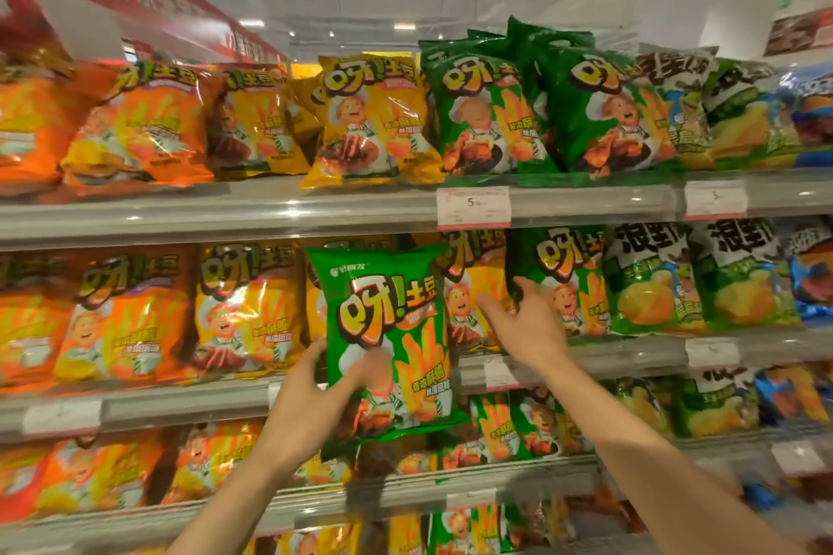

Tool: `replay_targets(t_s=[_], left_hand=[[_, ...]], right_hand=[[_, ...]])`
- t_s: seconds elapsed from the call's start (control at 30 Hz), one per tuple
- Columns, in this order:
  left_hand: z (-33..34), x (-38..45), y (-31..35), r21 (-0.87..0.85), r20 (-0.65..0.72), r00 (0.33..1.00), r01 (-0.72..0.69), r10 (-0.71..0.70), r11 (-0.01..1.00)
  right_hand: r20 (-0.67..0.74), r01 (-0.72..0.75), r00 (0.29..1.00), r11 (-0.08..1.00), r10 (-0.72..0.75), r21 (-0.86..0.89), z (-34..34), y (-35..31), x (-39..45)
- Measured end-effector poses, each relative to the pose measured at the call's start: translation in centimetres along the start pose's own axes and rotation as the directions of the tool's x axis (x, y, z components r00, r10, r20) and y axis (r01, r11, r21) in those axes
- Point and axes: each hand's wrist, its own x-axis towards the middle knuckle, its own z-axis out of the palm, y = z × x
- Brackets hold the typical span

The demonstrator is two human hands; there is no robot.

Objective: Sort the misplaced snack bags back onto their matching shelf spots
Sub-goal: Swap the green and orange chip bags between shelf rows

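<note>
My left hand (315, 401) grips a green snack bag (387, 329) by its lower left edge and holds it upright in front of the yellow bags (248, 306) on the middle shelf. My right hand (523, 320) reaches to the right of it, with the thumb and fingers pinching the left edge of a green bag (559, 275) that stands in the green section of the same shelf. A yellow bag (469, 293) shows between the two green ones, partly hidden by both.
Top shelf carries orange bags (139, 126), yellow bags (369, 122) and green bags (604, 108). White-green chip bags (649, 279) and blue bags (811, 266) fill the right. Price tags (473, 206) hang on the shelf rails (225, 212). Lower shelves hold more bags.
</note>
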Motion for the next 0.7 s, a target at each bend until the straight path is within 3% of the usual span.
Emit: replay_targets(t_s=[0.37, 0.53, 0.7], left_hand=[[-2.0, 0.2, -0.9, 0.006, -0.075, 0.997, -0.034, 0.034, 0.999], [-2.6, 0.4, -1.3, -0.009, -0.085, 0.996, -0.037, 0.036, 0.999], [-2.2, 0.8, -1.4, 0.022, -0.076, 0.995, -0.066, 0.068, 0.998]], right_hand=[[0.134, -0.012, 0.991, 0.989, -0.008, 0.149, 1.6, -0.2, 1.8], [0.076, 0.020, 0.996, 0.980, -0.036, 0.198, 0.4, -0.9, 2.3], [0.078, 0.053, 0.995, 0.995, -0.059, 0.082, -2.8, -0.4, 2.2]])
